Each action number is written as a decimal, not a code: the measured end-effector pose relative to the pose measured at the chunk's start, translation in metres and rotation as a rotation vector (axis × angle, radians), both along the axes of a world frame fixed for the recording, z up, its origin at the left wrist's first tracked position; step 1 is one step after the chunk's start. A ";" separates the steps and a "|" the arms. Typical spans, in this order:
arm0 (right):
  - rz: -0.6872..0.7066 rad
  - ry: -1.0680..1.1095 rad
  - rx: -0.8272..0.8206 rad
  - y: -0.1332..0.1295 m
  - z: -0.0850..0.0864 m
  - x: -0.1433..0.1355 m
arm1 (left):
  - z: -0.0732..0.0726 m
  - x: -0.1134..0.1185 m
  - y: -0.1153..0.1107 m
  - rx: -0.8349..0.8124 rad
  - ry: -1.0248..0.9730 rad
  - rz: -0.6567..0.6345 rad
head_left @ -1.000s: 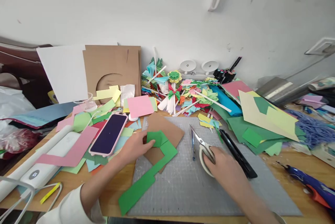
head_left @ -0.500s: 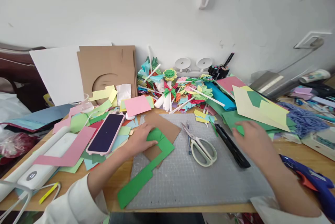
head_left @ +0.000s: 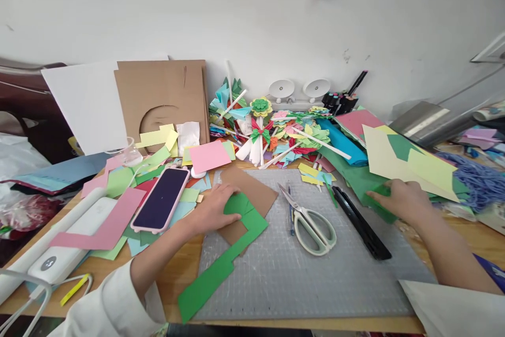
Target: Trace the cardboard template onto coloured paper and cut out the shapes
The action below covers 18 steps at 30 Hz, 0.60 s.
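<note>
My left hand (head_left: 216,208) rests on an L-shaped green paper (head_left: 246,221) with its thumb on the paper and its fingers curled around the paper's upper edge. Part of a brown cardboard piece (head_left: 256,190) shows beneath it. Over on the right, my right hand (head_left: 408,201) has thumb and fingers closed on a small green paper piece (head_left: 384,208), slightly blurred, by the larger green sheet. White-handled scissors (head_left: 313,229) lie between the hands on a grey cutting mat (head_left: 288,284). A pen (head_left: 291,211) is beside their blades, and a black utility knife (head_left: 363,226) lies to their right.
A phone (head_left: 162,199) and pink and green paper scraps cover the left side. Paper flowers (head_left: 261,106) are heaped at the back near brown cardboard (head_left: 165,90) leaning on the wall. Cream paper (head_left: 382,155) and blue yarn (head_left: 471,176) lie at the right.
My right hand has moved right and now pinches a green paper piece. My left hand stays on the green paper. The view has shifted a little.
</note>
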State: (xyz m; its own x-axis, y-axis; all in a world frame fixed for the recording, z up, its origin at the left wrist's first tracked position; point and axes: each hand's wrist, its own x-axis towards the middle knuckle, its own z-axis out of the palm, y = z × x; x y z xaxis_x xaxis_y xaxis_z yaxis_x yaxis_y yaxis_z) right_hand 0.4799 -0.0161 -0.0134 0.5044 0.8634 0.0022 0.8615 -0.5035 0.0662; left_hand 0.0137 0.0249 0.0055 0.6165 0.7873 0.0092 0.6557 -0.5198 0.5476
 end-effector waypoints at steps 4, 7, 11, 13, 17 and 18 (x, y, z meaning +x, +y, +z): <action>-0.009 0.032 -0.020 0.001 0.003 -0.003 | 0.000 0.000 0.005 -0.044 0.000 -0.023; -0.024 0.056 -0.026 0.003 0.003 -0.001 | 0.000 0.000 0.009 -0.072 0.006 -0.029; -0.050 0.049 -0.024 0.003 0.001 0.000 | 0.000 0.000 0.011 -0.088 0.022 -0.026; -0.042 0.033 -0.016 0.001 0.000 0.000 | 0.002 -0.001 0.012 -0.098 0.031 -0.034; 0.027 0.013 0.058 -0.002 -0.004 0.007 | 0.007 0.000 0.015 -0.125 0.049 -0.064; 0.045 0.001 0.099 -0.002 -0.005 0.009 | 0.008 0.000 0.015 -0.131 0.054 -0.068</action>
State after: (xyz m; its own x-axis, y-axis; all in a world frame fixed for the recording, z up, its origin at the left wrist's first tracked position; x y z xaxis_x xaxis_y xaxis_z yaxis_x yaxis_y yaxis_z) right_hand 0.4888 -0.0183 -0.0186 0.4653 0.8808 0.0879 0.8834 -0.4683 0.0169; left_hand 0.0141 0.0401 0.0134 0.6649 0.7363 -0.1257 0.6518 -0.4898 0.5790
